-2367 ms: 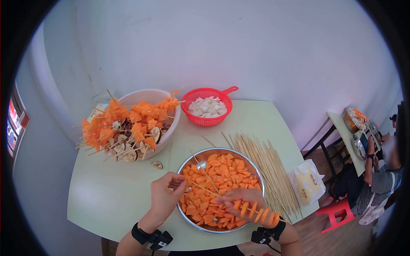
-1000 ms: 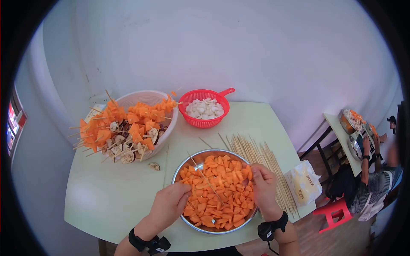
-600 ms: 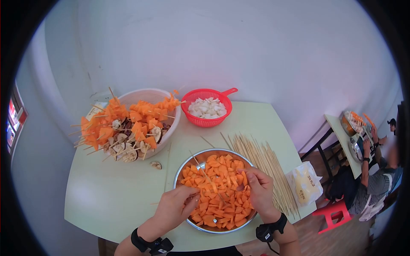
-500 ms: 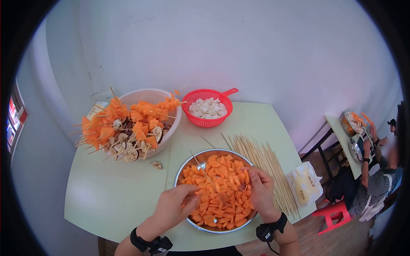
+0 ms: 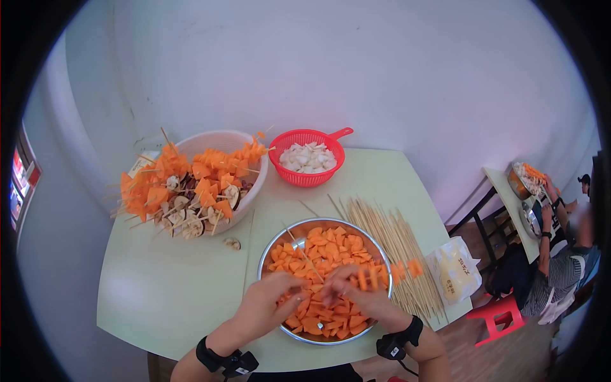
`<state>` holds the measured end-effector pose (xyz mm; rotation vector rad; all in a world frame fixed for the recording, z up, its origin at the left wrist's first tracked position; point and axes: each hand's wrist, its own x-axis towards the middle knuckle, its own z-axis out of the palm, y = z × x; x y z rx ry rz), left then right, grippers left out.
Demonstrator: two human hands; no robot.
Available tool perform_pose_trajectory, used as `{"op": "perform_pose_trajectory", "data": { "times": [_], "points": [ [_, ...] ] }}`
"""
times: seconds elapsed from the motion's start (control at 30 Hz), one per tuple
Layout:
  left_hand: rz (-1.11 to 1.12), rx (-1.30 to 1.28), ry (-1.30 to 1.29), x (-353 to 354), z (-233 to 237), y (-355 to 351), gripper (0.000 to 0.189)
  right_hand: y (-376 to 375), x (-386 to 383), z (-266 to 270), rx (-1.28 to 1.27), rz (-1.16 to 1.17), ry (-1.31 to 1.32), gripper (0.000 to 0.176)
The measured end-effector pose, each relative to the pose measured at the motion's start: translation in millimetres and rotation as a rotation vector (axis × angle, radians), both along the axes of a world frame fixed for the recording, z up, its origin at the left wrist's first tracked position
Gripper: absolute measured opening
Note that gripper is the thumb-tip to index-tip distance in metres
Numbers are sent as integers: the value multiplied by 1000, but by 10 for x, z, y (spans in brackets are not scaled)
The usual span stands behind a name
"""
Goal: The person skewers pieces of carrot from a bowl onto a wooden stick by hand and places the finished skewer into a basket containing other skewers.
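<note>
A metal bowl [image 5: 263, 258] of cut carrot pieces [image 5: 328, 245] stands on the table before me. My right hand [image 5: 363, 299] is closed over it, gripping a carrot skewer [image 5: 398, 272] whose orange slices stick out to the right. Over the bowl's left part, my left hand [image 5: 273, 305] has its fingers curled toward the thumb; what is between them, if anything, I cannot make out. A bare bamboo stick [image 5: 300, 247] slants across the bowl's left rim. Many more bamboo sticks [image 5: 398, 254] lie to the right, partly beneath the skewer.
Behind left, a white basin [image 5: 258, 191] holds finished carrot and eggplant skewers [image 5: 191, 191]. Beside it stands a red colander [image 5: 307, 179] of white pieces. One slice [image 5: 232, 243] lies loose. A plastic packet [image 5: 455, 270] sits at the right edge. Another person [image 5: 560, 274] works at a far table.
My right hand has moved left toward my left hand and turned, so the carrot skewer now points right, past the bowl's rim. My left hand has barely moved.
</note>
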<state>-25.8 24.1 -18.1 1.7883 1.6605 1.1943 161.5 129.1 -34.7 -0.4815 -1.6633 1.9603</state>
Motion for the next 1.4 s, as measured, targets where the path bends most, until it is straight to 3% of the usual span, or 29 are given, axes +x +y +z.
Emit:
{"op": "perform_pose_trajectory", "data": {
  "times": [0.07, 0.13, 0.23, 0.4, 0.47, 0.5, 0.57, 0.6, 0.63, 0.67, 0.7, 0.73, 1.17, 1.4],
  "points": [
    [42, 50, -6, -44, 0, 33, 13, 61, 44, 43, 4, -124, 46, 13],
    [67, 75, 176, -185, -89, 104, 15, 138, 112, 24, 59, -313, 80, 17],
    [-103, 54, 408, -117, -219, 187, 18, 193, 201, 58, 44, -253, 77, 12],
    [-131, -13, 650, -41, -182, 239, 17, 137, 199, 60, 109, -255, 75, 9],
    [-113, 13, 425, -96, -180, 224, 13, 115, 224, 90, 113, -268, 71, 9],
    [-123, 9, 433, -116, -165, 216, 13, 105, 232, 102, 154, -289, 102, 10],
    [172, -357, -267, -166, -130, 185, 9, 76, 247, 150, 194, -314, 137, 12],
    [140, -240, -445, -201, -184, 220, 9, 58, 260, 190, 348, -290, 109, 11],
    [145, -242, -445, -212, -209, 210, 9, 36, 265, 222, 501, -261, 79, 11],
    [155, -234, -534, -210, -197, 209, 10, 16, 261, 254, 499, -256, 80, 11],
    [165, -223, -622, -204, -177, 212, 11, -2, 255, 284, 701, -227, 15, 9],
    [169, -222, -623, -202, -182, 208, 11, -13, 244, 293, 904, -197, -51, 7],
    [221, -154, -448, -174, -249, 173, 10, -62, 121, 130, 813, -304, 73, 4],
    [273, -167, -386, -79, -170, 148, 9, -21, 53, 55, 941, -232, 157, 5]
  ]
}}
